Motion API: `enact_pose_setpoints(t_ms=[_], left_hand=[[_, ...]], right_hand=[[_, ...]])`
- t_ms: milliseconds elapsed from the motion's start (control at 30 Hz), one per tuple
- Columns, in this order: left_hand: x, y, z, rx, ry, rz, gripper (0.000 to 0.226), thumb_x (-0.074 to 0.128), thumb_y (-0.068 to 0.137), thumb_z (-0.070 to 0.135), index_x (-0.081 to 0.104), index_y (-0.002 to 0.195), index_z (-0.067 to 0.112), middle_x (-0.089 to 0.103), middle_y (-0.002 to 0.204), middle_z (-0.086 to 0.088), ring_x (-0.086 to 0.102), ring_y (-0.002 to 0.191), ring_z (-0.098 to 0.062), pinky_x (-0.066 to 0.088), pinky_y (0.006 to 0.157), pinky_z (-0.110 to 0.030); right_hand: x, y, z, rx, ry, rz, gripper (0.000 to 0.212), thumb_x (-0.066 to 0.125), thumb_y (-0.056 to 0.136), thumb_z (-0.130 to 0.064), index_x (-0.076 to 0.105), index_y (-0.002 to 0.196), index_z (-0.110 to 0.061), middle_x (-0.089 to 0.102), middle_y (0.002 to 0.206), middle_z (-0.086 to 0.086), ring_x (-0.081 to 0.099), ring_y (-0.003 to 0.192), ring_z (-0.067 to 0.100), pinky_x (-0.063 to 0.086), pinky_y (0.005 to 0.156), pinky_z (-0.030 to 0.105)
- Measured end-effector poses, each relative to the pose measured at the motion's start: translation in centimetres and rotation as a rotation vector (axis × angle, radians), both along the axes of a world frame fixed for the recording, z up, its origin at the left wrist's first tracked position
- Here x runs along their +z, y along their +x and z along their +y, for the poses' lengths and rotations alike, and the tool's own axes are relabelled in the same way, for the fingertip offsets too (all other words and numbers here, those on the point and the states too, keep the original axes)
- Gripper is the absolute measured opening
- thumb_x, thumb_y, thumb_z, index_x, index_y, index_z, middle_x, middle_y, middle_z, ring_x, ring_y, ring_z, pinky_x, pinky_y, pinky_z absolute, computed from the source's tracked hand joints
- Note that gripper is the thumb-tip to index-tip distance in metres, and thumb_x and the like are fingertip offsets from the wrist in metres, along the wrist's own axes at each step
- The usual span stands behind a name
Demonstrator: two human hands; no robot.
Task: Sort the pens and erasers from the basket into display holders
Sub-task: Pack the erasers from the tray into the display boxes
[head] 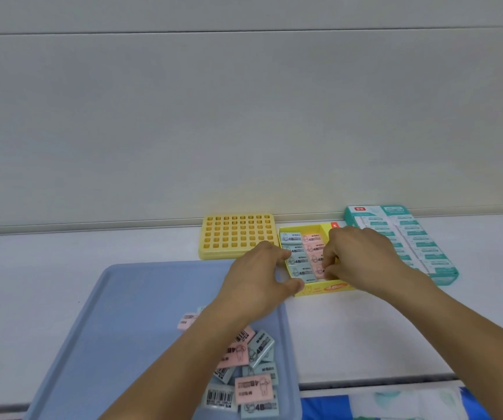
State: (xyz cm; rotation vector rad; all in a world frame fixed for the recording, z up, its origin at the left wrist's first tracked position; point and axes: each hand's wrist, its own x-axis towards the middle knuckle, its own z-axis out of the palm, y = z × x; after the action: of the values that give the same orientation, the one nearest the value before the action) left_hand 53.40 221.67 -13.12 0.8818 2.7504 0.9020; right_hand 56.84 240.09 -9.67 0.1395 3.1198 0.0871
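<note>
While both hands reach into the yellow eraser box [319, 291], the right hand [362, 256] pinches a pink eraser [319, 269] with curled fingers; the left hand [259, 277] grips the box's near-left corner. Loose erasers [253, 386] lie in the blue basket [116, 328], nearer than the box; a yellow grid holder [238, 234] sits just left of the box.

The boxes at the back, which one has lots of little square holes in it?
The yellow grid holder, leftmost of the three. Its top is rows of empty square holes. The yellow box beside it holds erasers, and the teal box holds white packs.
</note>
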Motion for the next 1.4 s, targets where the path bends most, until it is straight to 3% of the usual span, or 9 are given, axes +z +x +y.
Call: enact_pose_setpoints(t_ms=[167,333,433,533,633,733,967,1167,1400], left_hand=[[0.9,-0.2,-0.4,-0.039,-0.008,-0.042,0.054,0.069,0.085,0.046,0.055,0.134,0.027,0.056,0.122,0.012,0.053,0.105,-0.007,0.043,0.09,-0.025],[3.6,-1.4,-6.2,0.024,0.178,-0.091,0.022,0.069,0.089,0.031,0.07,0.111,0.034,0.068,0.109,0.021,0.061,0.092,0.005,0.046,0.082,-0.017],[3.9,-1.3,-10.6,0.005,0.117,-0.2,0.013,0.074,0.084,0.031,0.073,0.094,0.04,0.07,0.097,0.025,0.062,0.092,0.007,0.043,0.073,-0.007],[3.0,-0.7,-12.9,0.004,0.014,-0.246,0.018,0.078,0.079,0.036,0.072,0.096,0.039,0.069,0.099,0.02,0.06,0.094,0.008,0.042,0.071,-0.006],[2.1,-0.3,-13.1,0.042,-0.028,-0.231,0.023,0.077,0.078,0.042,0.066,0.098,0.037,0.064,0.099,0.016,0.058,0.092,0.008,0.041,0.072,-0.006],[1.9,-0.1,-13.2,0.052,-0.066,-0.27,0.038,0.08,0.072,0.048,0.062,0.105,0.039,0.06,0.102,0.018,0.057,0.095,0.006,0.045,0.081,-0.014],[2.0,-0.3,-14.6,-0.002,-0.06,-0.32,0.03,0.087,0.07,0.037,0.071,0.095,0.034,0.064,0.096,0.015,0.059,0.087,0.004,0.05,0.077,-0.016],[1.5,-0.3,-13.9,0.099,-0.048,-0.286,0.034,0.088,0.066,0.04,0.063,0.076,0.018,0.062,0.066,0.011,0.049,0.055,0.001,0.039,0.051,-0.015],[1.6,-0.6,-13.3,0.227,0.226,-0.31,0.011,0.076,0.083,0.025,0.069,0.076,0.02,0.066,0.068,0.0,0.055,0.061,-0.005,0.044,0.058,-0.018]], right_hand=[[-0.2,0.1,0.2,-0.008,-0.059,-0.016,0.007,0.073,0.079,-0.037,0.072,0.084,-0.032,0.064,0.09,-0.012,0.058,0.079,0.012,0.039,0.059,0.026],[0.8,1.2,0.3,-0.016,-0.178,0.063,0.014,0.068,0.085,-0.04,0.071,0.098,-0.035,0.054,0.088,-0.014,0.055,0.083,0.012,0.044,0.068,0.03],[1.8,2.0,-2.2,0.159,-0.461,0.157,0.005,0.072,0.083,-0.03,0.075,0.087,-0.031,0.058,0.08,-0.013,0.055,0.076,0.005,0.047,0.071,0.031],[2.2,2.3,-6.2,0.359,-0.651,-0.003,0.003,0.076,0.081,-0.028,0.077,0.082,-0.025,0.061,0.071,-0.015,0.056,0.072,0.0,0.044,0.066,0.02],[0.7,1.4,-9.0,0.342,-0.447,-0.098,0.033,0.066,0.083,-0.052,0.073,0.073,-0.021,0.064,0.068,-0.004,0.057,0.065,0.008,0.043,0.058,0.03],[-0.3,0.6,-10.1,0.276,-0.494,-0.217,0.048,0.064,0.078,-0.065,0.071,0.068,-0.018,0.067,0.065,0.0,0.06,0.061,0.013,0.044,0.054,0.034],[-1.2,0.7,-10.2,0.258,-0.658,-0.154,0.028,0.075,0.076,-0.046,0.07,0.075,-0.019,0.068,0.072,-0.008,0.063,0.068,0.007,0.056,0.07,0.039],[-1.6,1.9,-8.3,0.261,-0.744,0.053,0.023,0.072,0.083,-0.039,0.061,0.072,-0.023,0.064,0.072,-0.005,0.056,0.065,0.003,0.05,0.063,0.027],[-0.4,2.1,-4.6,0.197,-1.08,0.104,0.016,0.081,0.076,-0.022,0.065,0.073,-0.021,0.064,0.069,-0.01,0.053,0.061,0.001,0.046,0.058,0.016]])
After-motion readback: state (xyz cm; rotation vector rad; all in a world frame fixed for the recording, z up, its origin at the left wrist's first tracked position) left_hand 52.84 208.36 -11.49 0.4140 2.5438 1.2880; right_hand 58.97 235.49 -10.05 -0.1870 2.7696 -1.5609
